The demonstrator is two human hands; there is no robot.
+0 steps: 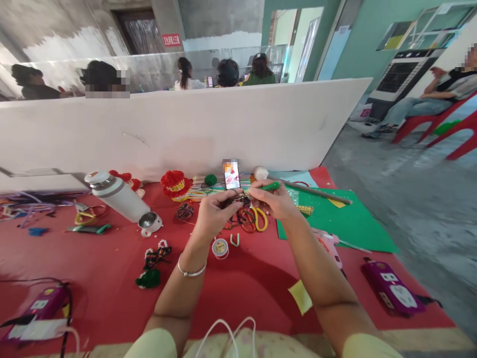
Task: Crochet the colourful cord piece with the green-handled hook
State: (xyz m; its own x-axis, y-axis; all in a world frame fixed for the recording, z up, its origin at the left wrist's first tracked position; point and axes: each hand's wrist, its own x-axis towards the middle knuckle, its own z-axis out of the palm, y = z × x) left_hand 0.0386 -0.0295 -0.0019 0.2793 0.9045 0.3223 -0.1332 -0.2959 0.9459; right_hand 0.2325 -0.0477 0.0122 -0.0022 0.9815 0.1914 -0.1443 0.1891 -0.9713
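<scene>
In the head view, my left hand [218,211] is closed, thumb and fingers pinching a small dark piece of cord work [244,199]. Opposite it, my right hand [274,199] grips a slim tool with a green handle [271,186]; the tip meets the cord between my hands and cannot be made out. Just below lie scissors with yellow handles [261,220] and loose dark and red cord [247,219]. A phone [231,175] with a lit screen stands beyond my fingers. Nearer me are a thread spool [220,248] and a small pale U-shaped piece [234,240].
A white flask [117,196] and its cup [150,223] stand left. A green board [346,223], a rod [316,191] and a pink glue gun [331,246] lie right. Purple power strips [391,287] sit near both sides. A white partition [186,129] closes the back.
</scene>
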